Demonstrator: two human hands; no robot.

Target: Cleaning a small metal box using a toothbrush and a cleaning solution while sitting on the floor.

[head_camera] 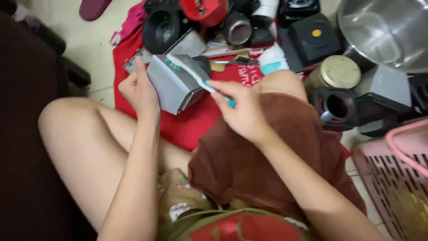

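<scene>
The left hand [139, 91] grips a grey block [174, 82], a boxy, hard-edged part, by its left end, fingers wrapped around that end. The block is held in the air over a red cloth [187, 122], just in front of the knees. The right hand [243, 111] pinches a toothbrush [196, 76] by the teal end of its handle, between thumb and fingers; the white head end lies across the top of the block.

Handling, as judged from the view:
- Block: rigid, with flat faces and sharp corners. Its weight looks moderate, since one hand carries it. The smooth faces may slip, so hold it across two opposite faces near one end, leaving the worked face free.
- Toothbrush: light and slim, and its handle flexes slightly. Hold it low on the handle for reach, or nearer the head for more pressure.

Around the cloth lie black housings [312, 38], a red cap [205, 10], a steel bowl [383, 31] and a pink basket [392, 178].
</scene>
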